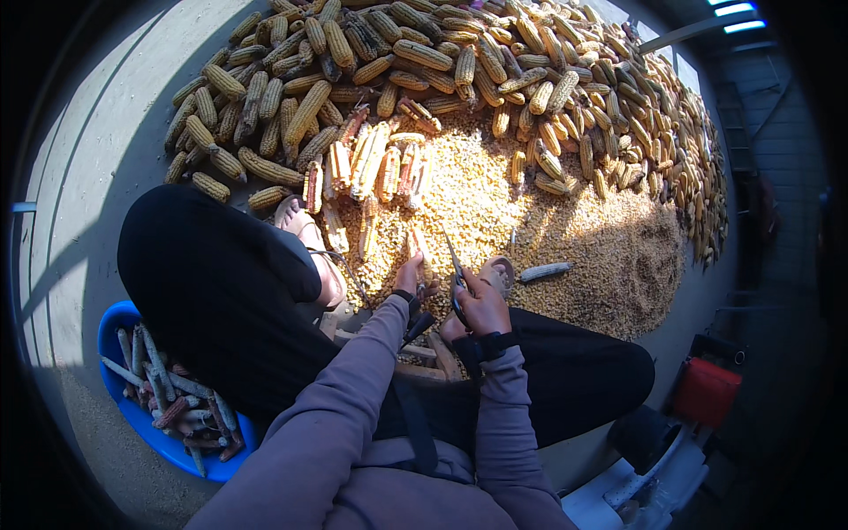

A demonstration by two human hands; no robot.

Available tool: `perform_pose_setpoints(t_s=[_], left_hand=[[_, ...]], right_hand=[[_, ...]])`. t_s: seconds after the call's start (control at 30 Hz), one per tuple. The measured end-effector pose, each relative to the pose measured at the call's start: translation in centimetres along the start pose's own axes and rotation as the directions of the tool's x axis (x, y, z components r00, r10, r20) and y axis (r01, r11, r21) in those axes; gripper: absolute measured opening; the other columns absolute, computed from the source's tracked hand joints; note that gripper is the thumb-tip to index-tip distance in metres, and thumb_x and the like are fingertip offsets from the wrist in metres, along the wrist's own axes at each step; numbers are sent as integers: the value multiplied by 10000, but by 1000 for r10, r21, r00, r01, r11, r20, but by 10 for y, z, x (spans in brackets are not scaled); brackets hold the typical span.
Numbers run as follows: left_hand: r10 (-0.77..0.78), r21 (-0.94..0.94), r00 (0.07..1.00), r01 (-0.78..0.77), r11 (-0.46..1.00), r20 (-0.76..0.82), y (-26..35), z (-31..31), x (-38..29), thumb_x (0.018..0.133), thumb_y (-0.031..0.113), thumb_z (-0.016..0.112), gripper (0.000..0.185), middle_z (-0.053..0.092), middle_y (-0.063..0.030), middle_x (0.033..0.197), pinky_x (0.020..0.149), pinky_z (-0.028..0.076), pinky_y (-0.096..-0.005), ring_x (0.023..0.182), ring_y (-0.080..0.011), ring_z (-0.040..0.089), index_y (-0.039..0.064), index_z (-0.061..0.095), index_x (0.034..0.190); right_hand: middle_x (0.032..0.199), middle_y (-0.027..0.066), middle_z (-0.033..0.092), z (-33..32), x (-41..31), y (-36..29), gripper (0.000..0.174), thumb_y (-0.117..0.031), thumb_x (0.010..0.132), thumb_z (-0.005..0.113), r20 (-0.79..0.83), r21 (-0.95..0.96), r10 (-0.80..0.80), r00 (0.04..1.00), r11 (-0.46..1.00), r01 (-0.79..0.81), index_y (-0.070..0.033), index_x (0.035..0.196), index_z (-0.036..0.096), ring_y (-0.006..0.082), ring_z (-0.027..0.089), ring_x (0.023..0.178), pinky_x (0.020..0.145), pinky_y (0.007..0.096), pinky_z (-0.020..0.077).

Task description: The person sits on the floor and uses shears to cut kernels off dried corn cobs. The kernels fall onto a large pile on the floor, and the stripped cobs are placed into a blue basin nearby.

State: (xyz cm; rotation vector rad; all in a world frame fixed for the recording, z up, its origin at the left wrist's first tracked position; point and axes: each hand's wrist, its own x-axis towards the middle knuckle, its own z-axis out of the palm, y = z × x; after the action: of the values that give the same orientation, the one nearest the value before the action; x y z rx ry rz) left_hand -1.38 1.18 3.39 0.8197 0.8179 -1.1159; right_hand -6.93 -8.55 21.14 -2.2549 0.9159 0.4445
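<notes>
My left hand [412, 273] grips the lower end of a corn cob [419, 245] over the pile of loose kernels [474, 185]. Close by on its right, my right hand [482, 303] is closed around the handles of a pair of scissors [454, 262]; the narrow metal tip points up and away from me. Cob and scissors are apart. Several partly shelled cobs [371, 162] lie in bright sun on the kernels beyond my hands. One bare, pale cob [546, 271] rests on the kernels to the right of my foot.
A large heap of unshelled corn [424, 56] curves across the far side and right. At left stands a blue plastic basin [142, 434] holding bare cobs [165, 384]. My sandalled feet flank the near kernels. A wooden frame [444, 358] is between my legs; a red object [706, 392] stands at right.
</notes>
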Motion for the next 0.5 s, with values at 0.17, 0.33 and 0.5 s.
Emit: perform_pose_setpoints(t_s=[0.17,0.33,0.5], left_hand=[[-4,-75,999,7,997,34,1,-1,8,865,412,459,329,564,-61,702,458,513,-376,556,-213,569,107,525,971],[51,-47,999,-51,998,18,-5,-5,26,923,405,361,352,621,-44,738,460,508,-350,563,-176,580,115,559,949],[217,-66,976,-215,974,17,-16,-12,55,940,392,357,369,615,-51,709,460,474,-312,548,-178,575,90,569,932]], right_hand=[[871,223,627,-14,-46,-5,429,-256,805,577,32,-51,44,999,998,-42,-130,1214,548,345,624,836,720,369,482],[789,227,615,-9,-80,0,412,-242,801,568,45,-84,-11,999,996,15,-126,1197,553,386,603,750,674,453,472],[806,220,617,-2,-95,-1,419,-225,807,567,57,-40,-23,998,999,25,-120,1212,539,376,608,761,687,445,475]])
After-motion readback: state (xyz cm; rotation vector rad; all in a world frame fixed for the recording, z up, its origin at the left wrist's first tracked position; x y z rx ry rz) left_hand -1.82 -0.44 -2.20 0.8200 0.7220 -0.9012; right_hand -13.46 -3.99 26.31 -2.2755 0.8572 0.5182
